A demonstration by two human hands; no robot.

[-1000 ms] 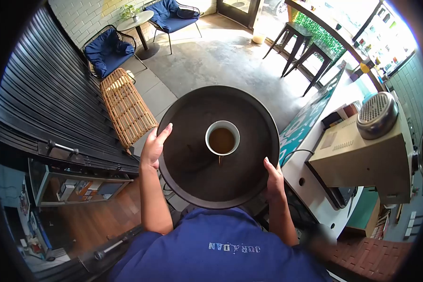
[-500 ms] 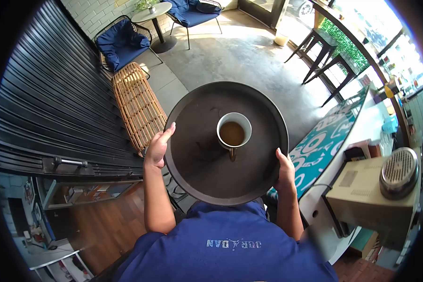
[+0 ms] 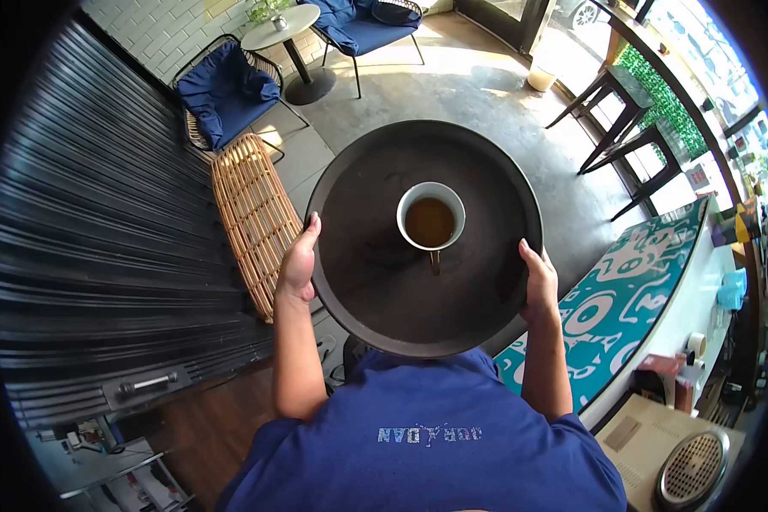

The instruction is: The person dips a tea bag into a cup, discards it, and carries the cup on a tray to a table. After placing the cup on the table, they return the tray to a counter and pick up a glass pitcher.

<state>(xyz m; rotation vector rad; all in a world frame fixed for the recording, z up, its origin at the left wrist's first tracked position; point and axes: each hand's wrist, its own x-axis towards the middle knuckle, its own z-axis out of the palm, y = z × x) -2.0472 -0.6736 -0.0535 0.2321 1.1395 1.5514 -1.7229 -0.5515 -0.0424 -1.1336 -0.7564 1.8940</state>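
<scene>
A round dark brown serving tray [image 3: 375, 299] is held level in front of my chest. My left hand [image 3: 298, 263] grips its left rim, thumb on top, with the other fingers hidden underneath. On the opposite side my right hand [image 3: 540, 280] holds the right rim the same way. A white mug [image 3: 404, 240] stands upright near the tray's middle, its gold-coloured handle pointing toward me. Brown liquid [image 3: 429, 224] fills part of the mug. Neither hand touches the mug.
To the left are a black ribbed wall [image 3: 102, 247] and a long rattan table [image 3: 254, 218]. Ahead stand blue-cushioned chairs [image 3: 230, 94] and a small round table [image 3: 280, 26]. A teal-patterned counter [image 3: 602, 311] runs along my right, with bar stools [image 3: 627, 94] beyond. Grey floor [image 3: 452, 90] stretches ahead.
My view has shifted forward past the counter; the beige machine has slid down toward the lower right. Both hands still hold the tray, and the mug keeps its place on it.
</scene>
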